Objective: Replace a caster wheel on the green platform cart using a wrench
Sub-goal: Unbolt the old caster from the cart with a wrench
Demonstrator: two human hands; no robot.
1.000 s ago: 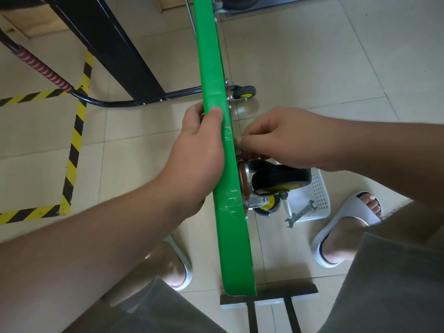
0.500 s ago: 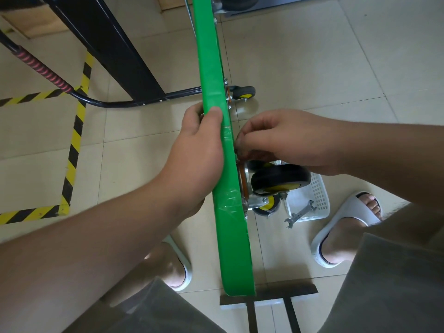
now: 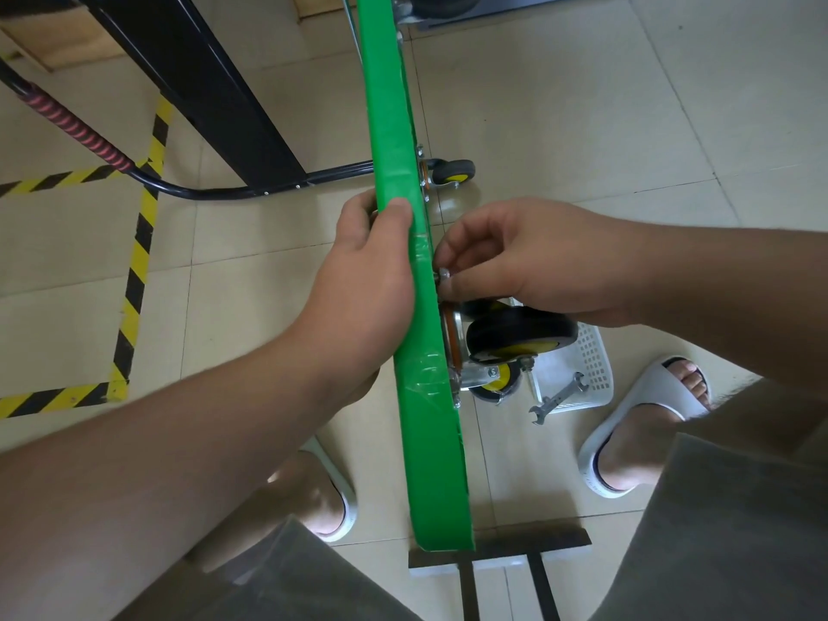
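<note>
The green platform cart (image 3: 390, 127) stands on its edge, running up the middle of the view. My left hand (image 3: 367, 280) grips the cart's deck from the left, thumb over the green edge. On the cart's underside, my right hand (image 3: 528, 262) pinches a small silver nut (image 3: 443, 274) between thumb and fingers, right against the deck. Just below it a black caster wheel (image 3: 519, 336) with a yellow hub sits on its metal bracket. A second wheel (image 3: 497, 387) shows beneath it. A silver wrench (image 3: 558, 398) lies on the floor, leaning on a white basket.
A white perforated basket (image 3: 582, 378) sits on the tiled floor beside my right foot. A further caster (image 3: 454, 172) shows higher up the cart. The cart's black handle with a red grip (image 3: 76, 127) curves left. Yellow-black floor tape (image 3: 134, 271) and a black frame (image 3: 201, 82) lie left.
My right hand has shifted slightly, its fingers turning on the nut so that the nut shows between the fingertips. The left hand and the cart have stayed put.
</note>
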